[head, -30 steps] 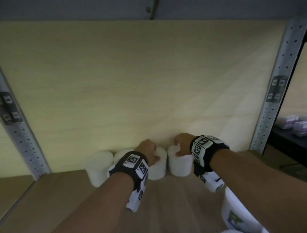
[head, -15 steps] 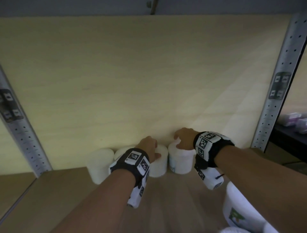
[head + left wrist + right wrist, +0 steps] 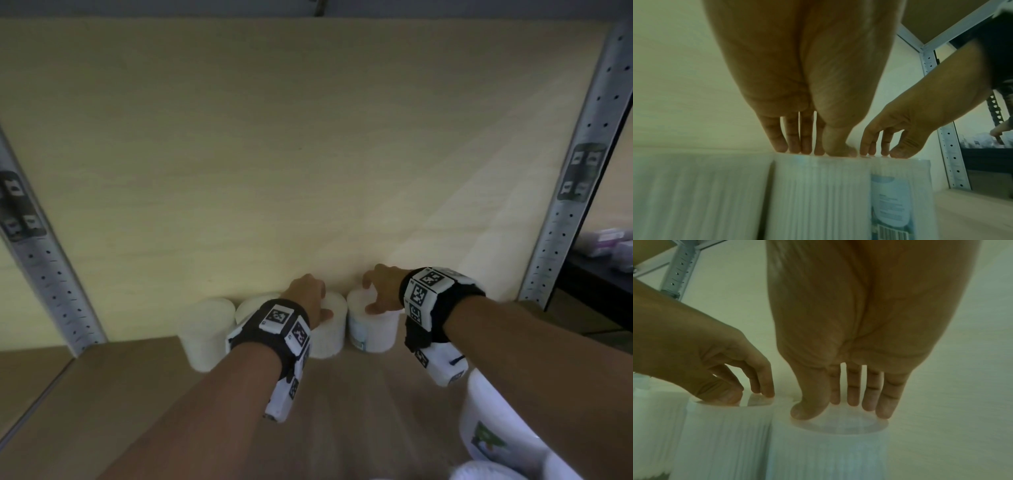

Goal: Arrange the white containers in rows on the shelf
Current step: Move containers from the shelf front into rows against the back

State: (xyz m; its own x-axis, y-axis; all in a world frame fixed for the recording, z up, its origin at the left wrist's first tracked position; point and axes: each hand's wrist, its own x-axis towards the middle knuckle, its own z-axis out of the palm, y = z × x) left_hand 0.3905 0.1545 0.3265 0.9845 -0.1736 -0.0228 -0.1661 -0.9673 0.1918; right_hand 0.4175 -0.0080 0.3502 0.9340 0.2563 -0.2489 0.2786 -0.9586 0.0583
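Several white containers stand in a row against the shelf's back panel. My left hand (image 3: 308, 298) grips the top of the third container (image 3: 329, 332) from above, thumb and fingertips (image 3: 781, 146) on its rim (image 3: 818, 194). My right hand (image 3: 383, 287) grips the top of the fourth container (image 3: 373, 332), which carries a pale blue label (image 3: 890, 199). Its thumb (image 3: 807, 412) is on the near rim and its fingers on the far rim of the lid (image 3: 838, 426). Two more containers (image 3: 205, 329) (image 3: 253, 303) stand to the left, touching one another.
The wooden shelf board (image 3: 137, 394) stretches toward me. A larger white tub with a green label (image 3: 496, 421) sits at the front right. Perforated metal posts (image 3: 579, 192) (image 3: 37, 253) frame the bay. Small boxes (image 3: 609, 240) lie on a dark surface beyond the right post.
Both hands stay on the same two container tops and have shifted slightly toward the back panel. The right container's label now shows at its lower left.
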